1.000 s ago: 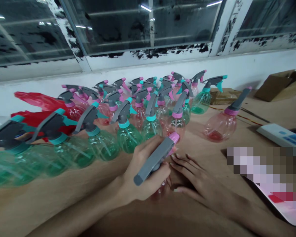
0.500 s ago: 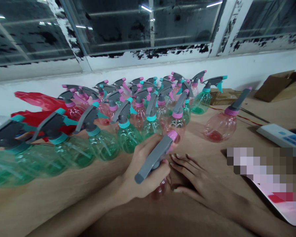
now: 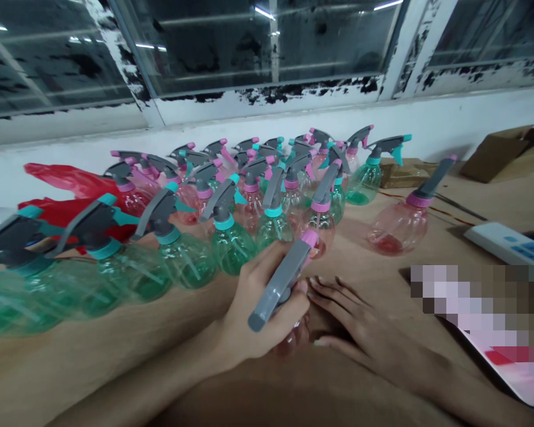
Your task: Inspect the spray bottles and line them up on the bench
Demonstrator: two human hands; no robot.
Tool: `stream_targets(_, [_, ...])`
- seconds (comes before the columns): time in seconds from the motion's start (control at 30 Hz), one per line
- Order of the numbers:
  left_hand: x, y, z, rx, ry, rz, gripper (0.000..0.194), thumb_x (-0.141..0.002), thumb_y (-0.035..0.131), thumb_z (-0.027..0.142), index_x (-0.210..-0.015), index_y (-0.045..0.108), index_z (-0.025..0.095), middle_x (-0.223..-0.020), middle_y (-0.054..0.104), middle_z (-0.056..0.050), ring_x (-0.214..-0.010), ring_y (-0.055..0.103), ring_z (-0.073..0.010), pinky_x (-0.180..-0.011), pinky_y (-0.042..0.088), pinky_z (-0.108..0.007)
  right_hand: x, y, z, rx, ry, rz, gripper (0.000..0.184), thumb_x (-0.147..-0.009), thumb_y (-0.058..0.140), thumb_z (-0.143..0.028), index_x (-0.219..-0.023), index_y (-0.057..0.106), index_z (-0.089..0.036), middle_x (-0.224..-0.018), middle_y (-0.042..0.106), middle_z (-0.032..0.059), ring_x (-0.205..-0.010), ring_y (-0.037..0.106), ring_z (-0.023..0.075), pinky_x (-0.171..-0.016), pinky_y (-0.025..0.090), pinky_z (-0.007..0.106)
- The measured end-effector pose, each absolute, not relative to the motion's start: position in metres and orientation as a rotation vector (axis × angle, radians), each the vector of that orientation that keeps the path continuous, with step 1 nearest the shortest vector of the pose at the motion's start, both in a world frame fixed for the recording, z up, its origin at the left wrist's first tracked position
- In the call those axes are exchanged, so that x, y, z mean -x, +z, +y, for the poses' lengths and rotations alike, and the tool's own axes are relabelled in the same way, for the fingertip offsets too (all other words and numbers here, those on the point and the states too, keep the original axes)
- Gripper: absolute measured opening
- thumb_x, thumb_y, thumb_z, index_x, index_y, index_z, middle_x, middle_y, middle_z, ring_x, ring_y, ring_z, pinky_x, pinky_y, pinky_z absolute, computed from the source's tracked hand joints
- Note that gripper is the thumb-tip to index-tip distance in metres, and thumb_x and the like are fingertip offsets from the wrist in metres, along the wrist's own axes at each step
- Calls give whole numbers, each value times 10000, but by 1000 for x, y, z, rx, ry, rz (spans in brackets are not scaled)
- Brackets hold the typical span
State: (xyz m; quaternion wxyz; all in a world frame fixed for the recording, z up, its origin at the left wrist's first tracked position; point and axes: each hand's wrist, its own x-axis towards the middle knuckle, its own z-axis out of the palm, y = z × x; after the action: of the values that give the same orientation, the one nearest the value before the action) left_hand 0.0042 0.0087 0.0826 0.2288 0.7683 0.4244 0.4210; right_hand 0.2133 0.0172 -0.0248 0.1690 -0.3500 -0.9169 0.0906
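My left hand (image 3: 267, 308) is wrapped round the neck of a pink spray bottle (image 3: 279, 284), whose grey head and pink nozzle point forward and right. The bottle's clear pink body shows only in part below the fingers. Flat on the table, my right hand (image 3: 351, 314) has its fingers stretched out beside that bottle, holding nothing. Just ahead stand a pink spray bottle (image 3: 318, 228) and a green spray bottle (image 3: 234, 249). Another pink spray bottle (image 3: 398, 228) stands apart on the right.
Several green and pink spray bottles crowd the table (image 3: 182, 320) ahead and left. A red plastic bag (image 3: 71, 184) lies behind them. To the right are a white device with blue buttons (image 3: 511, 243), an open cardboard box (image 3: 507, 154) and a partly pixelated flat item (image 3: 511, 373).
The head of the held spray bottle has tipped and shifted slightly in my left hand, its nozzle a little higher. My right hand has stayed in place.
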Motion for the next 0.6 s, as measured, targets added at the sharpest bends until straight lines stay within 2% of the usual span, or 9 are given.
stream_targets(0.2, [-3, 80, 12, -2180, 1204, 1115, 193, -730, 496, 165, -914, 521, 217, -752, 567, -20, -666, 572, -180, -623, 498, -340, -214, -25, 17, 987, 233, -2619, 631, -859, 477, -466, -1403, 269, -225, -1409, 406, 77, -1309, 322, 232, -1064, 283, 500])
stream_targets(0.6, [-2, 80, 13, -2198, 1182, 1094, 215, -742, 498, 167, -952, 524, 205, -802, 580, -35, -702, 584, -186, -671, 513, -353, -214, -26, 17, 987, 228, -2614, 626, -857, 482, -462, -1399, 282, -219, -1413, 399, 80, -1309, 322, 236, -1060, 291, 500])
